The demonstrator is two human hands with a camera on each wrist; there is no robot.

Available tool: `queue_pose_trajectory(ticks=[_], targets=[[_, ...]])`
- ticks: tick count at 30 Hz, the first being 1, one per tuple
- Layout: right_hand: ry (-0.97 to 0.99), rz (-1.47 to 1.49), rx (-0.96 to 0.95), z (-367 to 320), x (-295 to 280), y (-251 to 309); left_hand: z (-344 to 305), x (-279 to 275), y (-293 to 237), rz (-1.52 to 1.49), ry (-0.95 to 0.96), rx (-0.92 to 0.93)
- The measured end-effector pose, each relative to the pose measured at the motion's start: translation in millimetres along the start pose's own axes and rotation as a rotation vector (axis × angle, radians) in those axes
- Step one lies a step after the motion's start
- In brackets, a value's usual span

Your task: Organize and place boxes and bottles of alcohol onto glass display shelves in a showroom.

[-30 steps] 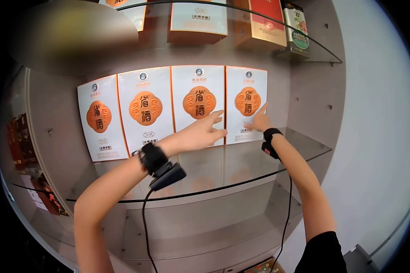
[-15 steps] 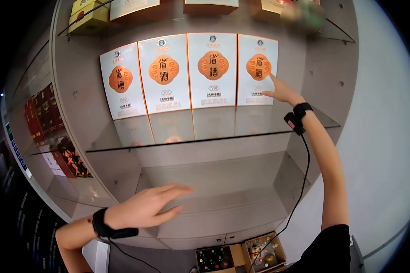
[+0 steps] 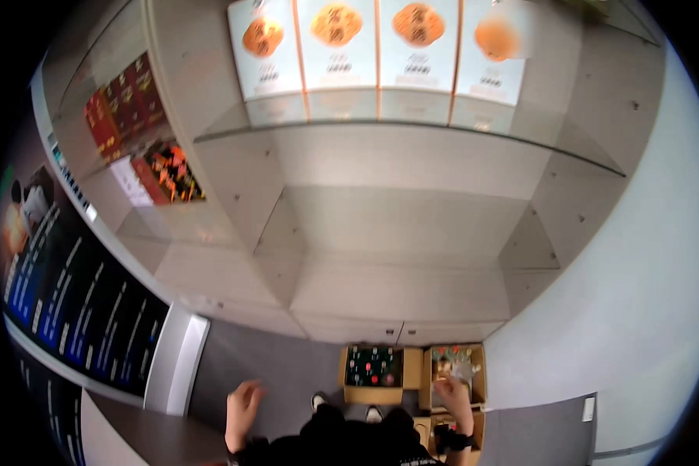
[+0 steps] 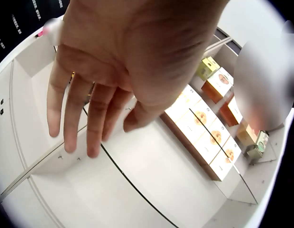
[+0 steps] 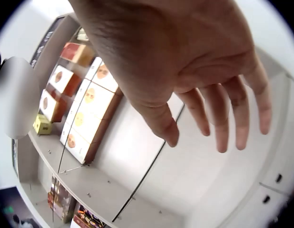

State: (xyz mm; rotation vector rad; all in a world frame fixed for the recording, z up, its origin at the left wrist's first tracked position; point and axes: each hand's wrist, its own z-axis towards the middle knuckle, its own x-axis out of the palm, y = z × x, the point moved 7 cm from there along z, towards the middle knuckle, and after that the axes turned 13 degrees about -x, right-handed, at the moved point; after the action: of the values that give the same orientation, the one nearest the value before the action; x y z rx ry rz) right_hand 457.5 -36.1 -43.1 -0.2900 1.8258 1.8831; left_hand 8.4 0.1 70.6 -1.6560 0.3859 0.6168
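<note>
My left hand [image 3: 244, 408] hangs low at my side over the grey floor. In the left wrist view its fingers [image 4: 94, 128] hang loosely downward with nothing in them. Low on the other side is my right hand [image 3: 453, 400], which overlaps an open carton [image 3: 481, 373] of mixed items in the head view. The right wrist view shows its relaxed fingers [image 5: 222, 128] and thumb, likewise holding nothing. Several white liquor boxes [image 3: 338, 66] with orange emblems stand side by side in a row on a glass shelf [image 3: 412, 126], well away from both hands.
On the floor, another carton [image 3: 373, 394] holds dark bottles with coloured caps. Low cabinet doors [image 3: 349, 328] lie behind it. Dark red boxes [image 3: 124, 105] stand on shelving at the left. A white wall [image 3: 598, 311] runs along the right, and a dark display panel [image 3: 85, 279] along the left.
Both hands have come away from the white box row and dropped to my sides, the left first, then the right. The head view has tilted down, showing the floor and cartons.
</note>
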Motion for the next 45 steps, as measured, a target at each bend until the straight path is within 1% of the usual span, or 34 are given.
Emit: queue_pose_trajectory(ticks=[1,2,3,4,5,6,7,8,9,10,11,12,13,14,16,17,18,19,20,21,23,26,28,30,31,32,33,34,36,38,40,42,44,45], targets=[[0.053,0.069,0.023,-20.3,9.7,-4.8,1.7,2.5,-4.8,0.056,0.067,0.015],[0.104,0.139,0.059,-32.2,14.1,14.7,9.2,1.4,-22.7,0.092,0.120,0.048],[0.259,-0.005,0.056,-34.0,15.4,11.3,20.2,-2.1,-38.4,0.142,0.099,0.131],[0.291,0.199,0.143,-40.0,18.8,-22.1,32.2,-5.2,-52.7,0.165,0.033,0.196],[0.271,0.047,-0.036,-25.7,0.6,9.1,41.3,-7.1,-73.2,0.117,-0.020,0.260],[0.251,-0.062,0.057,-14.8,-14.8,30.3,52.2,-6.2,-84.5,0.113,-0.013,0.313],[0.136,-0.436,-0.167,0.9,-23.2,15.0,57.6,-5.0,-97.6,0.039,-0.025,0.307],[0.076,-0.385,-0.105,12.8,-34.5,54.3,57.6,-2.7,-113.7,0.029,0.009,0.318],[0.020,-0.383,-0.161,22.0,-41.3,76.4,54.9,1.1,-127.8,0.004,0.104,0.316],[-0.041,-0.381,-0.221,27.2,-43.2,91.9,54.5,1.3,-124.4,-0.001,0.116,0.299],[-0.031,-0.389,-0.211,29.8,-35.9,99.3,53.5,4.6,-122.2,-0.002,0.207,0.323],[-0.050,-0.318,-0.214,34.9,-28.8,104.9,54.0,9.4,-120.8,-0.002,0.293,0.349],[-0.070,-0.251,-0.215,36.8,-17.4,112.2,54.7,3.3,-111.0,-0.022,0.275,0.353],[-0.042,-0.193,-0.201,36.5,4.7,110.3,54.3,-2.6,-96.5,-0.030,0.282,0.344],[0.113,-0.299,-0.237,32.5,55.1,112.4,57.5,-25.1,-50.8,-0.044,0.147,0.200],[0.239,-0.249,-0.139,25.0,78.9,114.5,58.3,-33.6,-21.8,-0.021,0.106,0.142],[0.360,-0.197,-0.045,17.9,100.0,124.6,55.1,-40.6,-0.4,-0.027,0.112,0.132],[0.392,-0.042,-0.023,11.5,119.6,119.9,52.4,-47.6,23.2,-0.025,0.112,0.063],[0.397,-0.048,-0.016,6.5,130.8,117.1,51.6,-54.3,45.7,-0.022,0.114,-0.005],[0.442,-0.061,0.001,2.0,143.4,117.9,50.4,-60.2,62.3,-0.027,0.119,-0.012],[0.502,-0.120,0.039,-2.6,163.5,115.7,49.8,-69.1,98.6,0.063,0.116,-0.101],[0.510,-0.116,0.060,3.7,186.1,101.3,60.8,-67.9,134.2,0.061,0.153,-0.133],[0.535,-0.161,0.073,11.9,203.6,86.0,73.6,-56.5,140.9,0.117,0.179,-0.119],[0.628,-0.152,0.082,13.7,225.8,66.6,79.1,-36.3,147.2,0.175,0.214,-0.116],[0.661,-0.057,0.087,18.0,237.3,62.1,80.0,-23.3,144.6,0.201,0.225,-0.039],[0.670,-0.065,0.096,24.1,246.8,45.9,82.2,-8.7,140.6,0.226,0.230,0.043],[0.713,-0.068,0.112,27.2,259.6,20.8,80.3,5.3,139.0,0.201,0.263,0.011],[0.759,-0.070,0.129,29.9,273.3,-5.2,77.0,23.5,144.3,0.147,0.308,0.045],[0.808,-0.135,0.108,42.2,299.9,-55.8,72.1,49.9,136.3,0.066,0.369,-0.027],[0.871,-0.199,0.077,64.7,328.5,-122.7,62.6,72.0,150.5,0.021,0.380,-0.081],[1.074,-0.444,-0.014,71.5,361.4,-197.2,49.6,87.0,171.5,0.024,0.377,-0.167],[1.020,-0.648,0.155,88.1,375.9,-255.1,35.1,97.1,202.8,0.066,0.312,-0.286],[0.981,-0.687,0.239,113.8,391.5,-255.7,17.4,103.4,228.8,0.079,0.302,-0.365],[0.989,-0.700,0.201,122.5,407.2,-287.4,9.6,104.9,241.6,0.089,0.284,-0.416]])
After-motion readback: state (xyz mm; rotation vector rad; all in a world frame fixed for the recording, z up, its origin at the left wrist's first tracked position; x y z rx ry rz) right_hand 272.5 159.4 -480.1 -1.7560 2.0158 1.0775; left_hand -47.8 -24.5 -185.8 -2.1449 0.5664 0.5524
